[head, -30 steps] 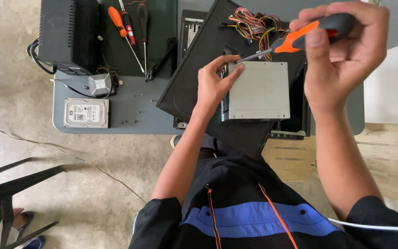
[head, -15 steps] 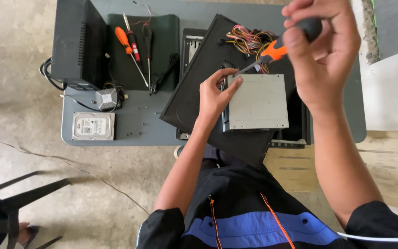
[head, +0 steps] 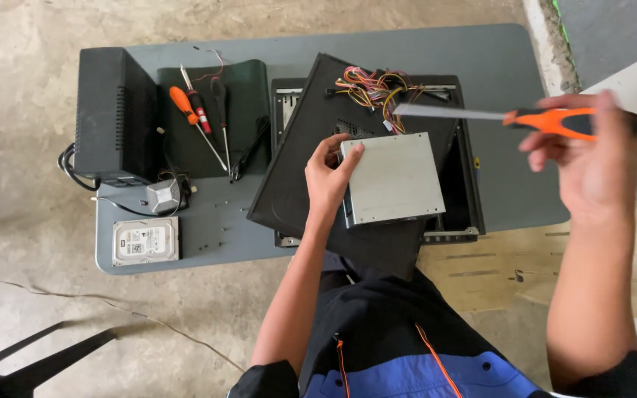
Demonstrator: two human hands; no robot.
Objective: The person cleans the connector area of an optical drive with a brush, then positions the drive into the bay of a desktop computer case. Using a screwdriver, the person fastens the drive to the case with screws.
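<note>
Left hand [head: 327, 177] clasped on grey drive [head: 394, 179] atop black computer case [head: 311, 177], orange-handled screwdriver [head: 525, 118] gripped in raised right hand [head: 591, 166], hard disk [head: 145, 240] laid on grey table [head: 503, 74].

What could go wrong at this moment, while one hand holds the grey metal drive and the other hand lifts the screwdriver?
1. The left hand grips the grey metal drive only at one edge, so it might slip into the open computer case.
2. The right hand holds the orange screwdriver with its shaft above the coloured wires; the tip could snag them.
3. Small screws lie loose on the table and could roll off.
</note>
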